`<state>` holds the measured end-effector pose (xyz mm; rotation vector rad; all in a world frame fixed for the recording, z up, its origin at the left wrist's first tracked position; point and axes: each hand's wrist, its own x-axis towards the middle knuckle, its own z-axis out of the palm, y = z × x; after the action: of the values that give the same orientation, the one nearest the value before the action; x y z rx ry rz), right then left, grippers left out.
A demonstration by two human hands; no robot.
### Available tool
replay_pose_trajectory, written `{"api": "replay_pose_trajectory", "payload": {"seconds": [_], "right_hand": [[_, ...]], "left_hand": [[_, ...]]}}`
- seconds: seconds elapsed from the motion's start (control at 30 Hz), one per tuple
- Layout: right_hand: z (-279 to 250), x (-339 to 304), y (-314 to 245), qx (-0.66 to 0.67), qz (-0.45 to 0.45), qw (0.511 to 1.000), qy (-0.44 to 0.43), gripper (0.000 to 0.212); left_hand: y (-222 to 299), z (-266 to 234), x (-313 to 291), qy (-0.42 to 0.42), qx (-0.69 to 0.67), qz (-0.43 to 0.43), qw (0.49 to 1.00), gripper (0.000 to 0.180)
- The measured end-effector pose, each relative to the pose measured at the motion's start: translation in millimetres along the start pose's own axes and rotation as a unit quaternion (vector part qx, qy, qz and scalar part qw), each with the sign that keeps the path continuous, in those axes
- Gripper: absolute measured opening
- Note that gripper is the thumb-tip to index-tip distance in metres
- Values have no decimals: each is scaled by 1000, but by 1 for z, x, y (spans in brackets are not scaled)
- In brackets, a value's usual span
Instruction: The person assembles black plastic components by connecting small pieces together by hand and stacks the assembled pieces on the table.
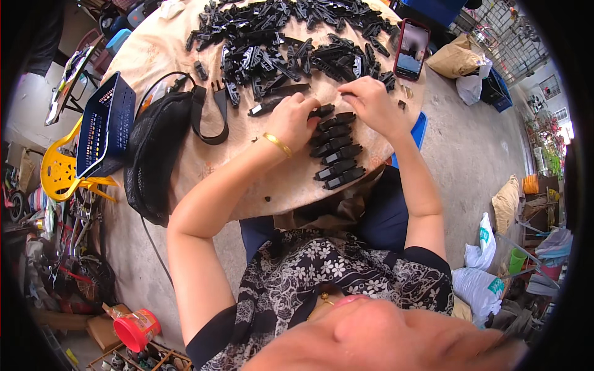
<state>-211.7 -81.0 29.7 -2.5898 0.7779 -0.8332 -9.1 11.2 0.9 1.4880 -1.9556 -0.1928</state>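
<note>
My left hand (294,122), with a gold bangle at its wrist, is closed around a small black plastic part (322,111) just above the table. To its right, my right hand (371,104) has thumb and forefinger pinched together; whatever is between them is too small to make out. Below both hands, several black plastic pieces (337,151) lie side by side in a column running toward the table's near edge. Two longer black pieces (263,109) lie left of my left hand. Beyond the hands spreads a large heap of loose black plastic parts (253,52).
The round table has a beige cloth (241,179). A phone (411,49) stands at its right edge. On the left are a black bag (158,148) with a strap, a blue basket (106,127) and a yellow chair (59,164). Sacks (455,57) rest on the floor at right.
</note>
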Motion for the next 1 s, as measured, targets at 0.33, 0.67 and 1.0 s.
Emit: {"api": "replay_pose_trajectory", "payload": {"seconds": [0.33,0.67,1.0], "right_hand": [[-35,-30,-13,141,105,965,-193,35],[-14,-41,-18,-97,129,986,-43,47],[5,-21,-10,54,79,995,14,31]], "left_hand": [[-3,-1,-1,23,-19,14,999,32],[-11,-4,5,10,12,-79,997,33],[-13,-20,10,-61,73,-57,994,33]]}}
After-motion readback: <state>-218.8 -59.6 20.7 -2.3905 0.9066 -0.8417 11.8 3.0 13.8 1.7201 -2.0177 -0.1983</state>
